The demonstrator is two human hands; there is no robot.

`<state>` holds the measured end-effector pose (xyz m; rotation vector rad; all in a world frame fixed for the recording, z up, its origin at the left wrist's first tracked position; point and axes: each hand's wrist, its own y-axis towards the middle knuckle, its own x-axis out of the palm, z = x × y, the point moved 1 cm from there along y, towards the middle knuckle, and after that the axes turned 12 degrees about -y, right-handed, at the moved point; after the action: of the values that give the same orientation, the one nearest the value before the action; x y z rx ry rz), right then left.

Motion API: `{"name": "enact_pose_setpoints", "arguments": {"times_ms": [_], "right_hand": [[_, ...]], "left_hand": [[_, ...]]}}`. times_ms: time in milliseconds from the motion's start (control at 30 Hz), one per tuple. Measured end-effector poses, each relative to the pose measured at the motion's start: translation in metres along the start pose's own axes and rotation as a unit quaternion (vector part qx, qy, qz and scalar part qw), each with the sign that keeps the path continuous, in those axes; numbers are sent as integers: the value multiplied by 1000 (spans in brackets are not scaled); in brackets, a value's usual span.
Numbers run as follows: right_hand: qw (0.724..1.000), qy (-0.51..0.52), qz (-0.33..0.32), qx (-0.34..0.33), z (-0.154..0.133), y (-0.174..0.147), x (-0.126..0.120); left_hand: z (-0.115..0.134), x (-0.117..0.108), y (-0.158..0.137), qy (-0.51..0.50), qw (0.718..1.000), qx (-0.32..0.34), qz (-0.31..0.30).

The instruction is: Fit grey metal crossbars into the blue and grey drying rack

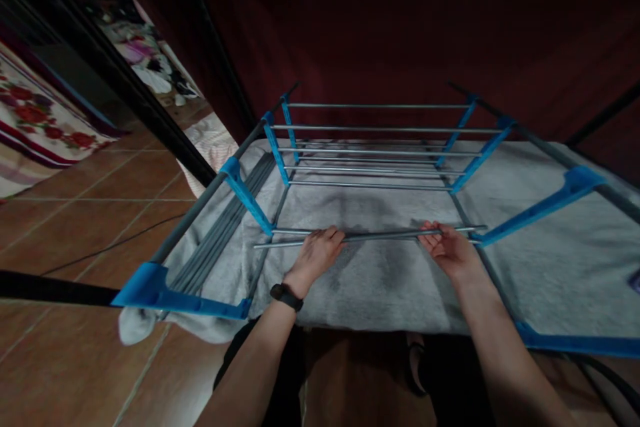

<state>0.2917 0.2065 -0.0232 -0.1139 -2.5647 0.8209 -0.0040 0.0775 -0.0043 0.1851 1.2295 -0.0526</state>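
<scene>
On the far left a floral rug (30,113) lies over the tiled floor (100,213), and a black cable (115,243) runs across the tiles toward the drying rack (373,147), which lies flat over a grey towel (360,280). The rack's left blue bracket (247,197) slants down to the spot where the near rods begin, and a bundle of spare grey rods (220,233) rests along the left rail. The left hand (317,253), a black watch (286,296) on its wrist, closes over a thin metal rod (380,236) near that rod's left part; the rod's left tip sticks out past the bracket foot, seemingly not seated. Doing this well probably means keeping the rod level and parallel to the seated rods (370,170) farther back, lining each tip up with its socket before pushing. The right hand (447,247) pinches the same rod with fingers curled round it, close to the right blue bracket (530,213). Steady, equal pressure from both hands would likely keep the thin rod from bowing or slipping sideways.
</scene>
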Motion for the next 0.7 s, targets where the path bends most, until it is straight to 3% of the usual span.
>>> {"name": "enact_pose_setpoints", "arguments": {"times_ms": [200, 433, 700], "right_hand": [[1000, 6, 17, -6, 1, -10, -5], [999, 15, 36, -8, 4, -18, -12], [999, 7, 25, 30, 15, -34, -18]], "left_hand": [[-3, 1, 0, -15, 999, 31, 0], [9, 8, -2, -24, 997, 71, 19], [14, 10, -3, -16, 997, 75, -18]]}}
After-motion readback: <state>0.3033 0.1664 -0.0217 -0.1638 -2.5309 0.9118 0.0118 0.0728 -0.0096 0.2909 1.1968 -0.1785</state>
